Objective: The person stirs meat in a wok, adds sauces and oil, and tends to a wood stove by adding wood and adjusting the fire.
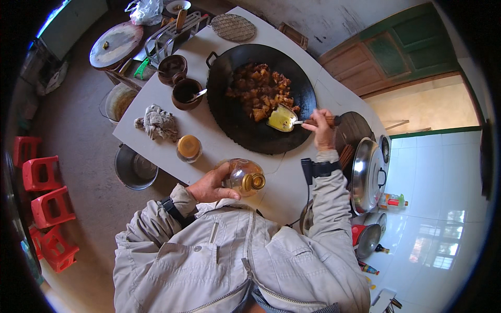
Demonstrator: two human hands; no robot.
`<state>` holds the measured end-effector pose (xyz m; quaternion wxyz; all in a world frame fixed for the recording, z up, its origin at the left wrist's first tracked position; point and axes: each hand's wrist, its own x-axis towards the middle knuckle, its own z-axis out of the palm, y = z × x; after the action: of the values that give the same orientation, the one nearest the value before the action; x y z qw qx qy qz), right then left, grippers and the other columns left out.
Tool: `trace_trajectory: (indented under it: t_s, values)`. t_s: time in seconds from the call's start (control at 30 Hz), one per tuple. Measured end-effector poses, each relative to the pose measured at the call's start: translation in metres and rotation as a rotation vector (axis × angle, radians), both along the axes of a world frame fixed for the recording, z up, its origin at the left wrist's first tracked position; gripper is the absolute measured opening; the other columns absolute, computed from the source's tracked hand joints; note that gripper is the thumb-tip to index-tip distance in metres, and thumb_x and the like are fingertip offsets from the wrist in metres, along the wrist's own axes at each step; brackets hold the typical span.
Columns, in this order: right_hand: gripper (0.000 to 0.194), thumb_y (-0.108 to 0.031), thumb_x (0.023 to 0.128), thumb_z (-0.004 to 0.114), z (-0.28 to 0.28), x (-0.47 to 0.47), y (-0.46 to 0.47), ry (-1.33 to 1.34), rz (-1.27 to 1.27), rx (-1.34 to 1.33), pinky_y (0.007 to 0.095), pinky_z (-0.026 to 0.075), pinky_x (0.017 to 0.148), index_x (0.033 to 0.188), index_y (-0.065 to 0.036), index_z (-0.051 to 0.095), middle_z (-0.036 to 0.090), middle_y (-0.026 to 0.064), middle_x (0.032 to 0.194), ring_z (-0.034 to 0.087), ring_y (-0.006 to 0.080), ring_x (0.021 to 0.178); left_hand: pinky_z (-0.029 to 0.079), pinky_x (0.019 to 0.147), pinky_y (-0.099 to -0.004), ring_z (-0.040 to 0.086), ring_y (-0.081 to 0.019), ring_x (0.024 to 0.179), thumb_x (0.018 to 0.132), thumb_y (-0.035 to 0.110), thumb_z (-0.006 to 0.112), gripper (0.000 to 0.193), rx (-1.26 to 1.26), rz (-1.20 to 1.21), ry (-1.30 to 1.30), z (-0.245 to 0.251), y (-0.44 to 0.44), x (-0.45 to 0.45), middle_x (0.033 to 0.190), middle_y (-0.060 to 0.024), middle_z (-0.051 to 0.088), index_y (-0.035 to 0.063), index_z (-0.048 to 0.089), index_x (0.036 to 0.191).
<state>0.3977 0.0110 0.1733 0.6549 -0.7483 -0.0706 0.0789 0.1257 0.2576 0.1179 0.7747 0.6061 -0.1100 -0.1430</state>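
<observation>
My right hand grips the wooden handle of a wok spatula, its wide metal blade resting at the near edge of the food. Browned, sauced chunks of food lie in a large black wok on the white worktop. My left hand is around a clear glass bottle with a gold neck, held close to my jacket. Amber liquid shows through its glass. A glass jar with a yellow lid and a crumpled grey cloth sit left of the bottle.
Two brown clay pots with spoons stand left of the wok. A woven round mat lies behind it. A metal lidded pot is at the right. Below the left edge are a metal bucket and red stools.
</observation>
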Motion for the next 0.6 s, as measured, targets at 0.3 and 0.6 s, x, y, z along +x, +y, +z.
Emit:
trace_trajectory:
  t_s: [0.3,0.6]
  values:
    - [0.018,-0.004,0.080,0.065,0.010,-0.004,0.012,-0.334,0.417,-0.138,0.0272,0.041,0.068,0.073,-0.005,0.049,0.053,0.0019,0.077,0.049,0.0127,0.072,0.030,0.113,-0.0396,0.038,-0.0244,0.135,0.074,0.052,0.078,0.102,0.023,0.027,-0.044,-0.004,-0.002,-0.001,0.143,-0.0147,0.043,-0.0004,0.028,0.146]
    - [0.021,-0.010,0.065,0.066,0.069,-0.045,0.033,-0.544,0.995,-0.400,0.0344,0.042,0.065,0.065,-0.005,0.046,0.050,0.0078,0.069,0.050,0.0248,0.070,0.030,0.113,-0.0395,0.038,-0.0251,0.135,0.074,0.053,0.078,0.102,0.027,0.026,-0.054,-0.001,-0.002,0.000,0.143,-0.0150,0.043,-0.0008,0.029,0.145]
